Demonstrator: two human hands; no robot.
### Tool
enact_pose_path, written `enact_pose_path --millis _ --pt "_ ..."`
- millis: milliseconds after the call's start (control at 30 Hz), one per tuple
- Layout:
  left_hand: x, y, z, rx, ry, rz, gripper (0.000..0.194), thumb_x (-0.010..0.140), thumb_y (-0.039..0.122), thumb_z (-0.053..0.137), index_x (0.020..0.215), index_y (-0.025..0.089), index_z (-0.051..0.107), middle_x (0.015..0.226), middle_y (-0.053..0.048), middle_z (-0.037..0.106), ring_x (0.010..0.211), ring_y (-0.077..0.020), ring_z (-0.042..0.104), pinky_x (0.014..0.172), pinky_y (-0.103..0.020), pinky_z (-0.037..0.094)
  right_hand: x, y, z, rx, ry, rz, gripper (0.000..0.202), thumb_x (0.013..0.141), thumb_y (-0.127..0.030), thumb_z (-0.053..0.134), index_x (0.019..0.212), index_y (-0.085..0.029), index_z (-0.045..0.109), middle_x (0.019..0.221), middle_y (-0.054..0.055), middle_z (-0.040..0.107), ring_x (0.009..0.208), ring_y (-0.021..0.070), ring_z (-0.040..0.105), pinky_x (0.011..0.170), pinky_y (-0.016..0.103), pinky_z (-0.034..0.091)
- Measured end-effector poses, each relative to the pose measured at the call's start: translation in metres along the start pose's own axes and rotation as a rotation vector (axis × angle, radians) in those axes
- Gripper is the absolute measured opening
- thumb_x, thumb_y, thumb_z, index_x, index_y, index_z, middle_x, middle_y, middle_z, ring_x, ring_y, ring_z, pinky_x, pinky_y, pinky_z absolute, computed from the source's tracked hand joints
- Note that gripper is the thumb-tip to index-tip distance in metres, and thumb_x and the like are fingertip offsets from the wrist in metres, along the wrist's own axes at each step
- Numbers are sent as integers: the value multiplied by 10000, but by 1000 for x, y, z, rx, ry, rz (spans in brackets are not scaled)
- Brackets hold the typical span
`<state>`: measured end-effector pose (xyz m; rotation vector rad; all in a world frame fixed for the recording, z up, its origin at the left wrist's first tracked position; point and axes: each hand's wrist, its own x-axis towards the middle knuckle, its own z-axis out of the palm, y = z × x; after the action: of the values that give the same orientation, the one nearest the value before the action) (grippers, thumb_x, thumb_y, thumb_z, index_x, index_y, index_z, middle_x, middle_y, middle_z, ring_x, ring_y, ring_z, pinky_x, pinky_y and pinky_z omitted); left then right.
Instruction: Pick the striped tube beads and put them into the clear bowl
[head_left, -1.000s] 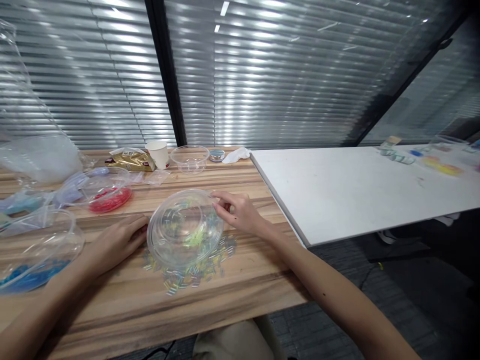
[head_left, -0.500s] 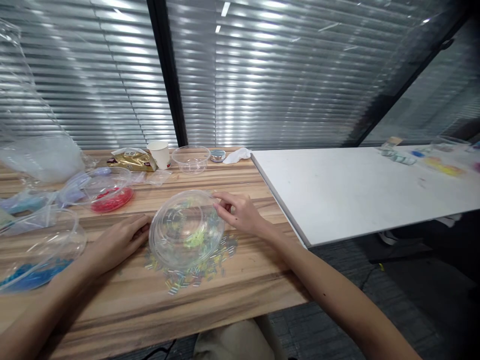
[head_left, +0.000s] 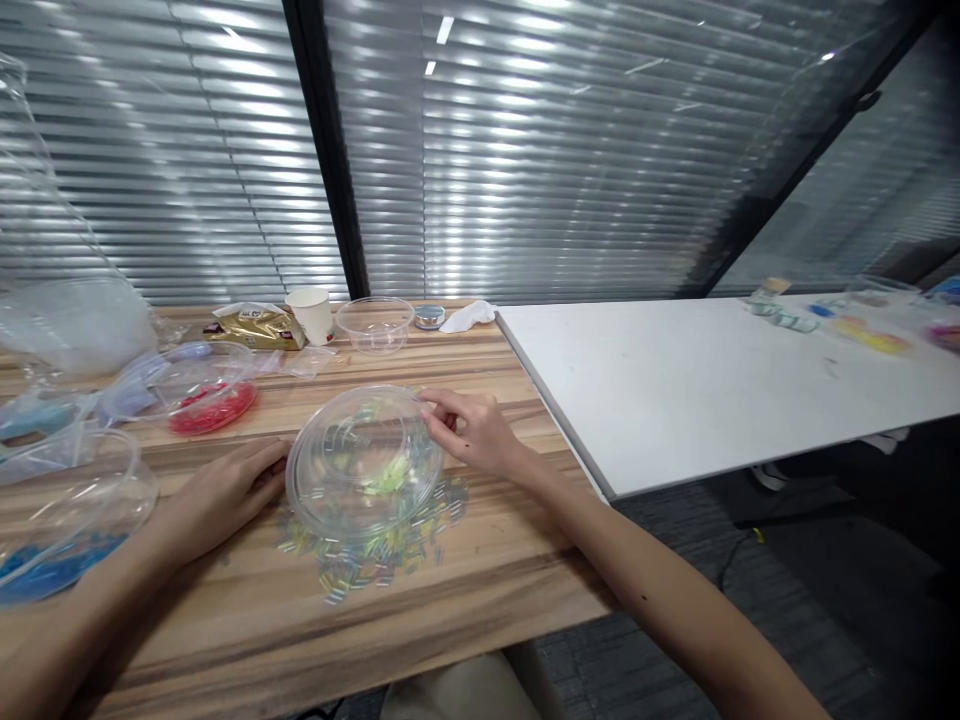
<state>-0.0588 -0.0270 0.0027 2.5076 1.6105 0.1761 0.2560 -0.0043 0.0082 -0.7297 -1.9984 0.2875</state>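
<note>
A clear round plastic bowl (head_left: 315, 490) stands near the front of the wooden table, held between both hands. Yellow-green pieces (head_left: 388, 476) show through it; I cannot tell whether they all lie inside or partly beneath. Loose translucent tube beads (head_left: 367, 565) are scattered around its front and right side. My right hand (head_left: 472, 432) pinches the rim at the upper right with thumb and fingers. On the left side, the curled fingers of my left hand (head_left: 225, 495) press against the bowl's edge; their tips are partly hidden.
To the left are clear bowls with blue beads (head_left: 75, 560) and red beads (head_left: 214, 408), plus plastic bags (head_left: 37, 415). Behind stand a gold packet (head_left: 255, 328), a paper cup (head_left: 311, 316), a clear bowl (head_left: 375, 326), a small round tin (head_left: 430, 317) and a tissue (head_left: 469, 317). A white table (head_left: 645, 400) adjoins right.
The view has shifted slightly, so everything on the table sits a little lower and further left. Both hands stay at the bowl, and the beads lie much as before.
</note>
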Motion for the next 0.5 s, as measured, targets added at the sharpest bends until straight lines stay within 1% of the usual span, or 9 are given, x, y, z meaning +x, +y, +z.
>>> enact_pose_path --millis 133,267,367,500 --pt "1 -3 1 31 1 3 481 849 429 350 1196 171 561 1149 -104 643 1002 -279 619 877 -403 475 -1 1 0 -4 5 -9 278 885 -256 461 1025 -92 635 596 -7 594 487 73 494 500 188 369" --pt "2 -1 0 43 0 14 498 865 435 334 1198 142 560 1161 -125 633 1027 -281 609 887 -400 472 -1 1 2 -15 30 -24 289 884 -258 451 1026 -90 638 587 -5 597 479 71 490 495 187 373" --pt "2 0 0 23 16 24 496 859 433 333 1201 153 560 1170 -115 629 1046 -278 601 895 -405 470 0 0 2 -20 43 -36 288 880 -250 451 1007 -75 641 579 -5 592 464 67 477 480 183 367" --pt "2 0 0 -3 31 21 492 847 446 336 1174 171 580 1186 -96 625 1053 -269 601 914 -414 465 1 -2 1 -20 69 -46 271 881 -240 447 982 -82 643 558 -19 575 449 60 458 472 171 366"
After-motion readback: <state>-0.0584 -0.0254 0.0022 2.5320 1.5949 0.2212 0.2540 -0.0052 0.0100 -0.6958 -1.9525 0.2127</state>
